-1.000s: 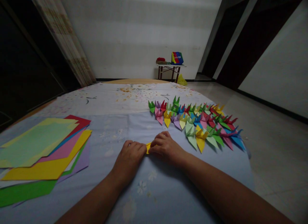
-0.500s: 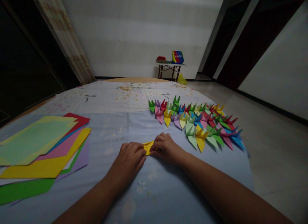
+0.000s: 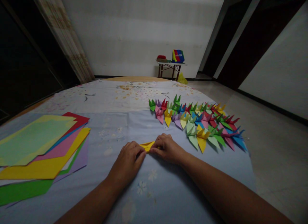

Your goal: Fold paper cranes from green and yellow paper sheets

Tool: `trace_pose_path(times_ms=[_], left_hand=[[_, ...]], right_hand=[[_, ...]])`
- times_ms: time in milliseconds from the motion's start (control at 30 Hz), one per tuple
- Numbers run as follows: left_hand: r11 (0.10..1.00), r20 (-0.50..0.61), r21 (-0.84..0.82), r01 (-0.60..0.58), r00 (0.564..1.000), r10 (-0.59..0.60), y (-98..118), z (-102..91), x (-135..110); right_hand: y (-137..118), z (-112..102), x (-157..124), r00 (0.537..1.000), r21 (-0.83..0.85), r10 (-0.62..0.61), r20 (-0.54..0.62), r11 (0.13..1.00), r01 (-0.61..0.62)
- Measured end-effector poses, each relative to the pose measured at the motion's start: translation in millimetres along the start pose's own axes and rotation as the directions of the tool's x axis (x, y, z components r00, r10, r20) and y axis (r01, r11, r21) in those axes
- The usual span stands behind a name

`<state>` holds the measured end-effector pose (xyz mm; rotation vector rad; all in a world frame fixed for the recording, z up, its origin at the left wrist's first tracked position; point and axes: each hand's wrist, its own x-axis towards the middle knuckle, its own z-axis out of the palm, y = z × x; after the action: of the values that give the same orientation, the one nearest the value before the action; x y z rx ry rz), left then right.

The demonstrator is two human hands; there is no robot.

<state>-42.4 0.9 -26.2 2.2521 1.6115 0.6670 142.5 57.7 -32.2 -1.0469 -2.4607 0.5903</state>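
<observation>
A small piece of folded yellow paper (image 3: 147, 145) lies on the light blue cloth (image 3: 154, 192) between my two hands. My left hand (image 3: 127, 161) has its fingers curled and pinches the paper's left end. My right hand (image 3: 167, 148) presses down on its right end with closed fingers. Most of the paper is hidden under my fingers.
Several finished paper cranes (image 3: 197, 123) in many colours stand in rows to the right. A fanned stack of coloured paper sheets (image 3: 40, 147) lies at the left. A small table (image 3: 169, 70) with a bright box stands by the far wall. Bare floor lies right of the cloth.
More of the yellow paper now shows between my hands, its tip pointing up and left. Both hands have shifted only slightly.
</observation>
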Motion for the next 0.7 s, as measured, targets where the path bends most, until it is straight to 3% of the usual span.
trace_pose_path(times_ms=[267, 700], left_hand=[[0.997, -0.047, 0.008, 0.081, 0.996, -0.081, 5.0, 2.4, 1.8], [0.989, -0.056, 0.042, 0.142, 0.989, -0.14, 9.9, 2.2, 5.0]], right_hand=[[-2.2, 4.4, 3.4, 0.996, 0.014, 0.085, -0.035, 0.996, -0.085], [-6.5, 1.6, 3.0, 0.996, -0.01, 0.092, -0.012, 0.996, -0.092]])
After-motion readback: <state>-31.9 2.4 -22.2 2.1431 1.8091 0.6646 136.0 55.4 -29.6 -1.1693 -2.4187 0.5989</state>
